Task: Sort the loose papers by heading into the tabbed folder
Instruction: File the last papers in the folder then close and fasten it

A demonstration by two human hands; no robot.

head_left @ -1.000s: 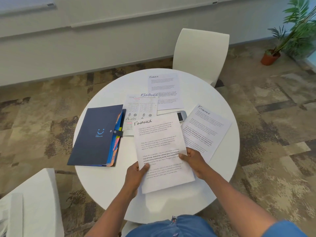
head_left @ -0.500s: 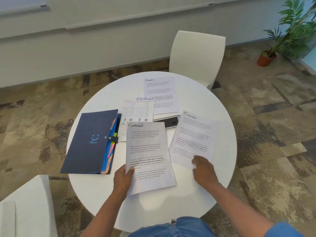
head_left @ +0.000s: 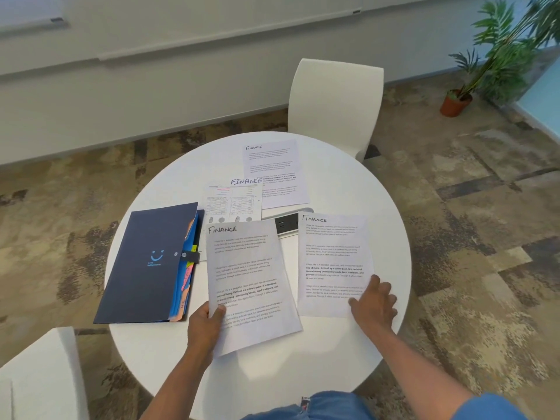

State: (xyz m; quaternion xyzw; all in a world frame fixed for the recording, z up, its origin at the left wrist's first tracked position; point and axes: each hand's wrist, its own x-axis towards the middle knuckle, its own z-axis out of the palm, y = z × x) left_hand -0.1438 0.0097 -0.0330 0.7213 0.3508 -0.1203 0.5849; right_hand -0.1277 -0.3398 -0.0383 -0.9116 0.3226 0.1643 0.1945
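Left hand: pinches the near left edge of a FINANCE sheet, thumb on top, the sheet lifted slightly off the white round tabletop.

Right hand: fingers spread and fairly straight, resting on the near right corner of a second FINANCE sheet, which lies flat; nothing grasped.

Beyond the left hand's sheet: a FINANCE form with tables, partly overlapped by it. Beyond that, a third text sheet headed FINANCE.

Between the two near sheets, at their far ends: a power socket unit set in the tabletop.

To the left of the left hand: the dark blue tabbed folder, strap fastened, coloured tabs showing along its right edge.

Step in hand, as judged: gathering same-heading papers; none filed yet.

Next move calls for: sliding or lifting the right-hand sheet onto the held one, collecting the two far sheets, then unfastening the folder and finding the matching tab. The tab labels are too small to read.
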